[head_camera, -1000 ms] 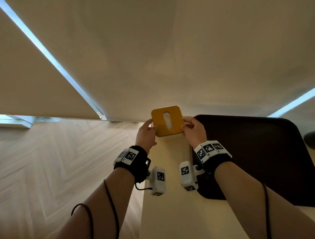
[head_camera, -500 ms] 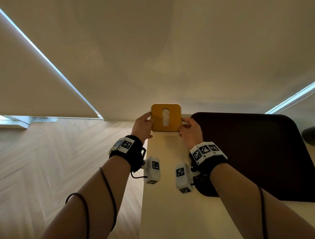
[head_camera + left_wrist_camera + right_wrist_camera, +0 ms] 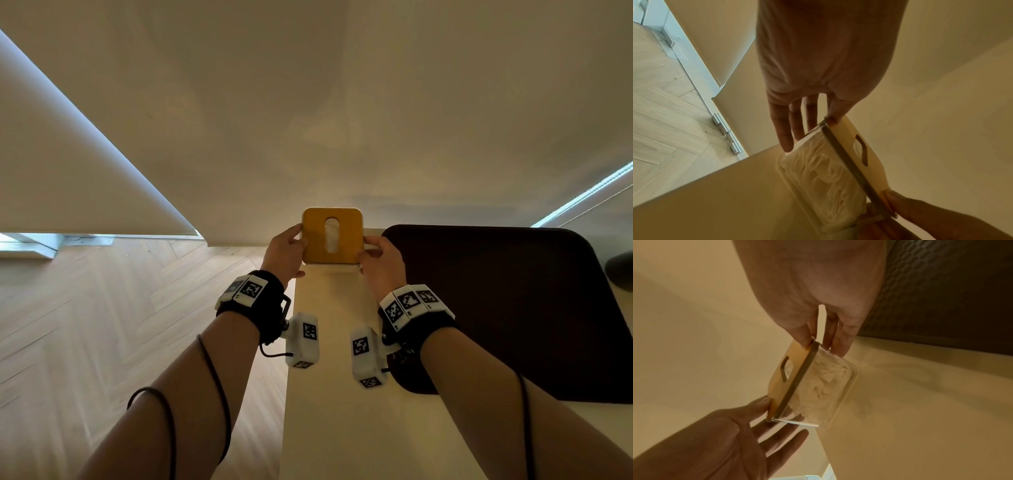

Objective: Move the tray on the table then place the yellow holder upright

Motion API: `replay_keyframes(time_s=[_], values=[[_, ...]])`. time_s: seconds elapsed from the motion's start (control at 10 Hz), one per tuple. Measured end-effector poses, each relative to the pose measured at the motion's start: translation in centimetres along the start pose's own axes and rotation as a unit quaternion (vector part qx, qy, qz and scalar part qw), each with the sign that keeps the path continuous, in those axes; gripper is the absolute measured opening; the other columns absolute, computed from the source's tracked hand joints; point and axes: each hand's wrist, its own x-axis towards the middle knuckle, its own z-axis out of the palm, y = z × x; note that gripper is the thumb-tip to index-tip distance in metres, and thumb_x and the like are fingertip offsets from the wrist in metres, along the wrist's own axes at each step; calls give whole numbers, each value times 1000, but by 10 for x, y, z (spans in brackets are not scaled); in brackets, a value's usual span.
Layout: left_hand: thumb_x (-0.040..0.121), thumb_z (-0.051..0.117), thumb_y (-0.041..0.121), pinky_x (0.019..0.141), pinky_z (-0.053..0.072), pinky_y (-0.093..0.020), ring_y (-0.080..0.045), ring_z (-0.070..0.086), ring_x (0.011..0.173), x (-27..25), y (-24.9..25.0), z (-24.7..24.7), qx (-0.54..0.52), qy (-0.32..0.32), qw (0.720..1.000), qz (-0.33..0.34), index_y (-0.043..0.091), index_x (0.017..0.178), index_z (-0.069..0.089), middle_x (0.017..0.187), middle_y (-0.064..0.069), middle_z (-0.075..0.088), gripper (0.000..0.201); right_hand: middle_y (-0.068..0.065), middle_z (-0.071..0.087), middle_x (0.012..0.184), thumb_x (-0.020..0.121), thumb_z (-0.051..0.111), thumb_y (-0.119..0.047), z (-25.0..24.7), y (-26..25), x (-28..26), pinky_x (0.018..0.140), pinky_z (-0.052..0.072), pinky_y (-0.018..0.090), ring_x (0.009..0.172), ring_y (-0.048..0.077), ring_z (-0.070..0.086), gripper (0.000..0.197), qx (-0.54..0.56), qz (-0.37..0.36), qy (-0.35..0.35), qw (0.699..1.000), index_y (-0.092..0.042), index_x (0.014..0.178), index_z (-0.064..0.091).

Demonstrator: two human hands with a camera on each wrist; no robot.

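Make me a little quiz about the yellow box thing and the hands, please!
1. True or false: only one hand touches the yellow holder.
2. What shows through the holder's clear body in the wrist views? A) coins B) crumpled white tissue C) pencils
3. Fill in: the dark tray lies on the holder's ____ side on the table.

Key
1. False: the left hand and the right hand each hold a side edge.
2. B: white tissue fills it.
3. Right.
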Motion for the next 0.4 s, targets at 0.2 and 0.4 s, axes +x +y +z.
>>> replay_keyframes(time_s=[0.2,0.4], values=[[94,43,14,86,56,-54,-23,57,94,-3,1,0,-11,-1,1000,-1,24,142,45,100,-6,57,49,9,69,112,89,60,-17,1,0,1,93,53,42,99,26,66,32,-10,-6,-7,1000,-15,121,60],[95,48,17,78,52,-42,-26,56,105,-7,-16,-11,-139,54,989,-11,24,147,33,112,-5,57,54,4,61,120,89,61,-23,-15,7,-9,88,48,26,106,15,59,42,10,-38,27,999,-16,130,54]])
